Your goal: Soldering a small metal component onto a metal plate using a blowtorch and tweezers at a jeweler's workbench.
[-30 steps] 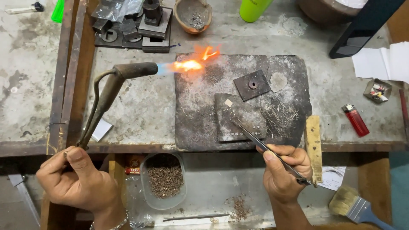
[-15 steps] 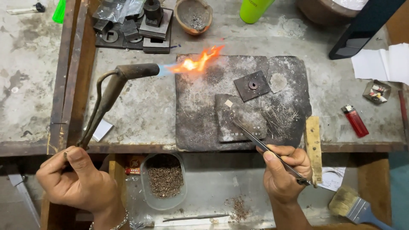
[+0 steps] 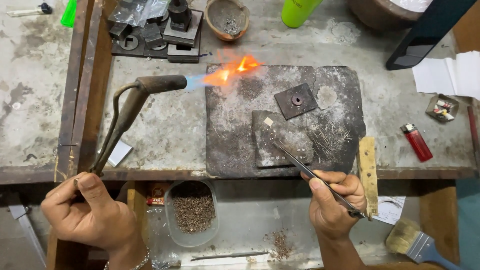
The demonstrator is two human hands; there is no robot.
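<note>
Head view: left hand [image 3: 87, 215] clenched on lit gas torch [image 3: 132, 107], near left, flame over dark soldering slab [image 3: 235, 135] on bench [image 3: 165, 135]. Right hand [image 3: 332, 202] grips tweezers [image 3: 310, 172], tips on slab's small plate [image 3: 282, 137].

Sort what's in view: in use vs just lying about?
In use: left hand holding lit torch; right hand holding tweezers; charred block; small slab.
Lying about: red lighter, brush, green cup, clay bowl, filings tub.
</note>
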